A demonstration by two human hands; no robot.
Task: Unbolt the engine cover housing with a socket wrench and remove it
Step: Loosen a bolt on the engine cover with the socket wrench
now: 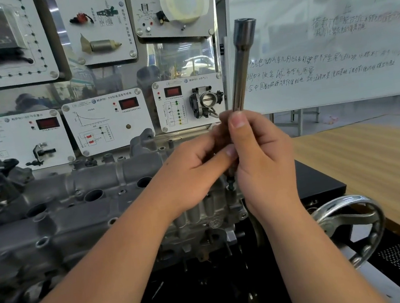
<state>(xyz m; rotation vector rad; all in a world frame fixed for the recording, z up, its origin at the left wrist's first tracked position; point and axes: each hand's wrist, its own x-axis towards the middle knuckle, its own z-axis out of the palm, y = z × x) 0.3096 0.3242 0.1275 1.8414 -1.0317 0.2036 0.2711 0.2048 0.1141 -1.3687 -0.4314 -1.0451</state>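
Note:
My right hand [263, 158] grips the lower end of a long steel socket wrench [242, 63], which points up with its open socket end at the top. My left hand [196, 174] meets it from the left, thumb and fingers pinching the tool's hidden lower part. A small dark bolt tip [231, 182] pokes out below my hands. Beneath and to the left lies the grey cast engine cover housing [80, 211] with round plug wells and bolt holes.
A silver handwheel [354, 223] of the engine stand sits at lower right. A wooden table [371, 163] stretches to the right. Sensor display panels [107, 122] stand behind the engine, and a whiteboard [331, 42] with writing fills the upper right.

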